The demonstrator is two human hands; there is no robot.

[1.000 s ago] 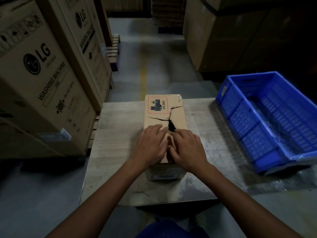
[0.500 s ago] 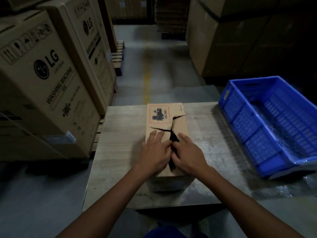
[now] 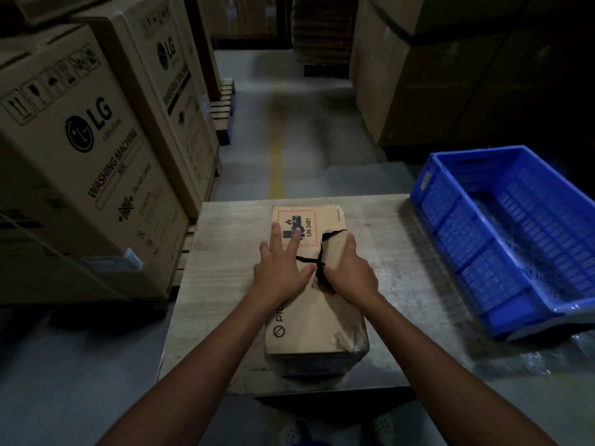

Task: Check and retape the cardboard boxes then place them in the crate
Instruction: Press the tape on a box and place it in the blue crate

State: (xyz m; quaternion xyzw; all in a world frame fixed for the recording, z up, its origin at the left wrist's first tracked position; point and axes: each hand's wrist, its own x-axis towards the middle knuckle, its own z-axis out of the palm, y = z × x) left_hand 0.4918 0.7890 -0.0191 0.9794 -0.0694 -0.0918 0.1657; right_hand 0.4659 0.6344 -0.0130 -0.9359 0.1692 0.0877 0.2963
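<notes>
Cardboard box (image 3: 317, 320) lies lengthwise at mid-table (image 3: 225, 284), its top seam split. Left hand (image 3: 280, 275) rests flat on the left flap, fingers spread. Right hand (image 3: 352, 273) presses the right flap, fingers together, thumb at the split. Blue crate (image 3: 450, 226) stands apart, right.
</notes>
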